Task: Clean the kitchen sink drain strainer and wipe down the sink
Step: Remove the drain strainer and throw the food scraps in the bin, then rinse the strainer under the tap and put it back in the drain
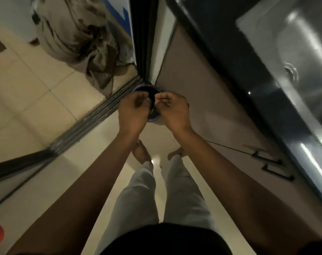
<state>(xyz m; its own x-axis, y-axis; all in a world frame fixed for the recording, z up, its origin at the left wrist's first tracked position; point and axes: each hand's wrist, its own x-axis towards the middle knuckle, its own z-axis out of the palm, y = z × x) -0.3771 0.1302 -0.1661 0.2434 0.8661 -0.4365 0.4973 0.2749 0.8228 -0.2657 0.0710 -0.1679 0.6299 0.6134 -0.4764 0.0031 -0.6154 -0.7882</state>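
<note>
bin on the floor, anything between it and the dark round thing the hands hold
Nothing visible. The left hand and right hand hold the dark round thing right over the bin's open mouth.

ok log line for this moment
hands: left hand and right hand pinch dark item | where: over bin | sink: untouched, at right

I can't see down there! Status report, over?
Left hand and right hand together over blue-rimmed bin, fingers curled; grip blurred. Strainer not clearly seen. Sink off to the right, untouched. Nothing in the way.
</note>
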